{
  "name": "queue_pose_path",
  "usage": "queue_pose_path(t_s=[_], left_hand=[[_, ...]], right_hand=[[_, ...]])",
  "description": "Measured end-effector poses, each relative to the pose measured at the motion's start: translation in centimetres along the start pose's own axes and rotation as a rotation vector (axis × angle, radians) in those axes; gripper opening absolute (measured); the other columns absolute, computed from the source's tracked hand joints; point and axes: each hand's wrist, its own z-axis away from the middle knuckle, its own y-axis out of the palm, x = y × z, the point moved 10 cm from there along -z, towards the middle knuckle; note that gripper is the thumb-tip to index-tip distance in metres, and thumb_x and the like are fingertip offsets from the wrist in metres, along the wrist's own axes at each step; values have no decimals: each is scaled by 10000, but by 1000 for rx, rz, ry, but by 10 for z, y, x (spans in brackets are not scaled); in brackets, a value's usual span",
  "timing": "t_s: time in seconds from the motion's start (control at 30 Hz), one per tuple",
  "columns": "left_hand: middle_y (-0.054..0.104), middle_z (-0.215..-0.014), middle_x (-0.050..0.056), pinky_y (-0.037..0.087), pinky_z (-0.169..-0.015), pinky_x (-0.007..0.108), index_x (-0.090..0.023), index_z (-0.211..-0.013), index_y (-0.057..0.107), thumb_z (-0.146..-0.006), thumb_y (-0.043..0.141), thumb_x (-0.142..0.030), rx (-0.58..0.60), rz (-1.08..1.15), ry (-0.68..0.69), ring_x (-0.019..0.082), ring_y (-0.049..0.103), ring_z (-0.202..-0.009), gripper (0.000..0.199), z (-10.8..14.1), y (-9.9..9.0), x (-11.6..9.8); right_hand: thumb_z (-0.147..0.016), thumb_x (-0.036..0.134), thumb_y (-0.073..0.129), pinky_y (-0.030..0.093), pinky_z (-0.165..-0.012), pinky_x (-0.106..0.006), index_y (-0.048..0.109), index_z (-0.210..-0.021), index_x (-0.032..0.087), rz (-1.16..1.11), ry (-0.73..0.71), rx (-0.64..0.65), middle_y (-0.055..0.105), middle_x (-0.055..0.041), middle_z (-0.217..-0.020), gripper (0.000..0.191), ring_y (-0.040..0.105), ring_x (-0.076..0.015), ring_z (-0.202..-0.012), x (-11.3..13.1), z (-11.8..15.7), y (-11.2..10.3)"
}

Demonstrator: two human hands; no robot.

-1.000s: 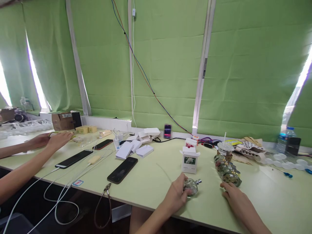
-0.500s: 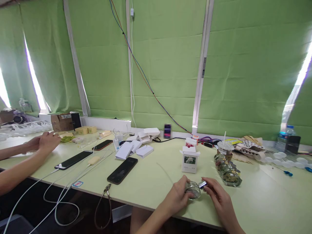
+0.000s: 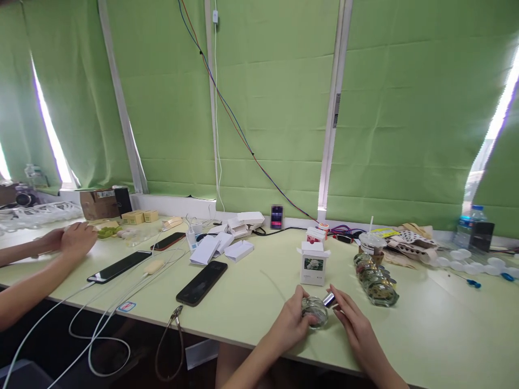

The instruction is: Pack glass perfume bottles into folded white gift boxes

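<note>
My left hand (image 3: 292,321) is wrapped round a clear glass bottle (image 3: 315,312), tilted so its neck points up and right. A shiny silver cap (image 3: 328,299) sits at the neck, and the fingertips of my right hand (image 3: 352,319) grip it from the right. Whether cap and neck are joined, I cannot tell. Just behind the bottle stands an open white box (image 3: 312,268) with a flower picture, its top flaps spread. Several similar glass bottles (image 3: 379,289) lie in a row to the right of my hands.
Phones (image 3: 201,283), white cables and flattened white cartons (image 3: 239,250) lie to the left. Another person's hands (image 3: 77,240) work at the far left. A lidded cup with straw (image 3: 372,243), cloths, white balls (image 3: 466,263) and a water bottle (image 3: 478,219) stand at the right.
Both hands, the bottle and the cap have shifted slightly left. The cap looks more upright against the neck. The whole view has moved a little.
</note>
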Motion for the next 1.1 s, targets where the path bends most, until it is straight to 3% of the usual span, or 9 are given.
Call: queue_pose_path(t_s=[0.13,0.37,0.5,0.6,0.77,0.9,1.1], left_hand=[[511,-802,-32,333,-661,234,-214,-901,350,-700,536,-57,-17,30,6,143,471,-732,315,-1,-1,3],[490,-791,-41,330,-663,225,-212,-888,349,-714,563,-74,-17,72,20,132,463,-728,309,-2,0,3],[523,-813,-44,341,-640,213,-219,-897,350,-683,663,-124,80,59,-18,135,489,-733,391,-4,13,5],[542,-795,-38,328,-613,219,-219,-897,373,-697,693,-179,111,-88,-69,150,503,-724,379,-5,19,10],[592,-952,41,363,-719,271,-205,-894,443,-743,698,-309,87,-338,-10,222,526,-894,315,-2,19,2],[596,-976,55,365,-738,280,-197,-935,459,-736,698,-300,74,-390,27,228,530,-898,328,1,18,-1],[593,-957,43,383,-768,278,-197,-930,477,-749,629,-218,58,-409,31,210,525,-890,237,1,18,0]], right_hand=[[-938,177,337,503,-914,-254,347,-1422,280,-10,-14,39,533,-77,-1335,495,554,-172,-1182,-1,1,7],[-939,244,368,453,-986,-304,427,-1370,284,-45,45,62,550,-60,-1321,437,519,-193,-1218,2,-5,6],[-956,299,343,437,-992,-316,299,-1436,306,-120,114,69,562,-43,-1317,482,542,-184,-1194,0,-1,7],[-967,337,300,474,-936,-305,228,-1460,300,-185,182,43,607,-50,-1252,500,614,-176,-1094,-5,3,4],[-952,405,323,500,-868,-298,326,-1424,263,-219,226,56,654,-63,-1126,493,642,-192,-1006,-8,4,3],[-905,434,440,513,-824,-293,379,-1388,232,-177,265,75,679,-46,-974,527,659,-198,-921,-13,3,4],[-901,438,444,518,-831,-277,522,-1270,221,-239,360,58,693,-69,-1050,435,657,-213,-969,-28,3,5]])
